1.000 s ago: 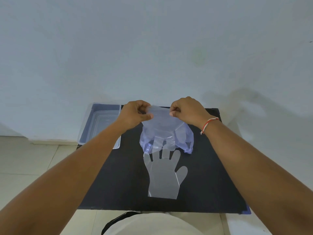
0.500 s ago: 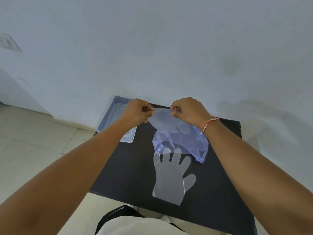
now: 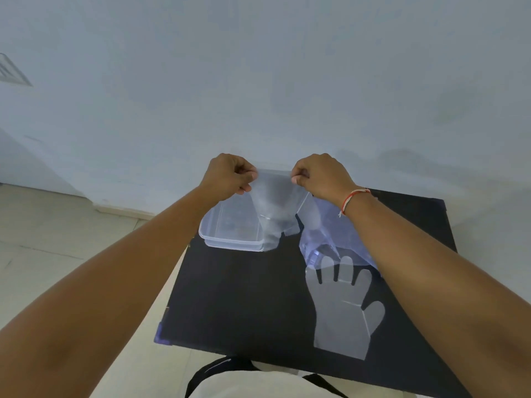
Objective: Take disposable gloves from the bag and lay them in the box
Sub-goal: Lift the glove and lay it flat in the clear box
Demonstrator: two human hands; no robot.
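nearest you, a flat clear glove (image 3: 342,308) lies on the black board (image 3: 244,297), cuff toward you, fingertips touching the blue-tinted bag (image 3: 324,228) just beyond; that one's left to do. further out, your left hand (image 3: 230,175) and right hand (image 3: 319,175) each pinch a top corner of a second glove (image 3: 273,205), thumb and fingers clamped on the film, hung w/ its fingers down across the near right corner of the clear plastic box (image 3: 230,239). box looks empty, tho can't tell for sure thru the film. judging by that, you're early: none laid in yet, bag prob holds more.
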